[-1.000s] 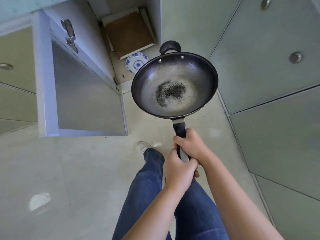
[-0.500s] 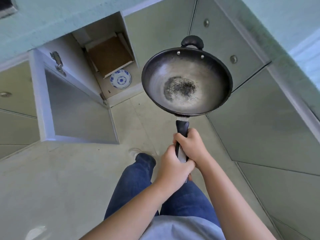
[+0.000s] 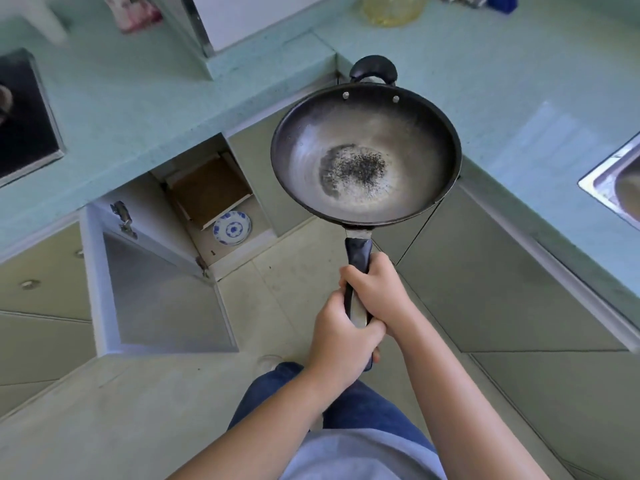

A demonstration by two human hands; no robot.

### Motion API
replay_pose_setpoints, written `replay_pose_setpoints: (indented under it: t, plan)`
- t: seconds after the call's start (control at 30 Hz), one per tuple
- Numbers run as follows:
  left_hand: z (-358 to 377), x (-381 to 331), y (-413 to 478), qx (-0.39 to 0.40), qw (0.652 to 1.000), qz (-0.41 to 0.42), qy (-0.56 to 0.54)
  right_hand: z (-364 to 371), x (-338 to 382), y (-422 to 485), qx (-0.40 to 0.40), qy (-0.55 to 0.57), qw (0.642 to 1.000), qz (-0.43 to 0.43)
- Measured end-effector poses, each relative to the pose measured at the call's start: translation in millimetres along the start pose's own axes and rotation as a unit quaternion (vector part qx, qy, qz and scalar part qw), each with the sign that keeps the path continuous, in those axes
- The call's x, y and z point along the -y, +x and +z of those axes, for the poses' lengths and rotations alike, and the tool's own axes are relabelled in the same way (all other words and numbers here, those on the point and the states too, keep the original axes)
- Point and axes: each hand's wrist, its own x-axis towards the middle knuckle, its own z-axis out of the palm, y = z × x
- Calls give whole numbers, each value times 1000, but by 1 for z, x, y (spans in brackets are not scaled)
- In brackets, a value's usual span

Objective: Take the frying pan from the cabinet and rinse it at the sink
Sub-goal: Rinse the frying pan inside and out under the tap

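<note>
A dark frying pan (image 3: 367,147) with a burnt patch in its bowl and a small loop handle at its far rim hangs level in the air above the floor, in front of the counter's inner corner. Both hands grip its long black handle: my right hand (image 3: 379,294) higher up, my left hand (image 3: 341,337) just below it. The cabinet (image 3: 207,195) stands open at lower left of the pan. A corner of the steel sink (image 3: 613,178) shows at the right edge, set in the counter.
The open cabinet door (image 3: 149,292) juts out over the floor at left. Inside the cabinet lie a blue-and-white plate (image 3: 231,227) and a brown board. A pale green L-shaped counter (image 3: 138,98) carries a black hob (image 3: 24,119) at left and a yellowish container (image 3: 391,8) at the back.
The view has risen from the floor and cabinets to the countertop, bringing hob and sink into sight. The pan has been lifted higher, with both hands still on its handle.
</note>
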Motion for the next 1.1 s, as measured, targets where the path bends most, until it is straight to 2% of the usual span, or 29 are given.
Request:
replay_pose_setpoints:
  t: [0.23, 0.43, 0.77, 0.9, 1.1]
  plan:
    - [-8, -31, -1, 6, 999, 49, 5, -8, 34, 1, -17, -3, 999, -36]
    - [-14, -58, 5, 46, 996, 79, 7, -21, 64, 2, -49, 1, 997, -64]
    - [-13, -106, 32, 188, 971, 145, 22, -55, 97, 13, -191, 7, 979, -66]
    - [-4, -116, 46, 253, 954, 159, 27, -72, 97, 16, -263, -2, 962, -68]
    - [25, -122, 51, 333, 927, 165, 40, -103, 84, 9, -330, 21, 943, -38]
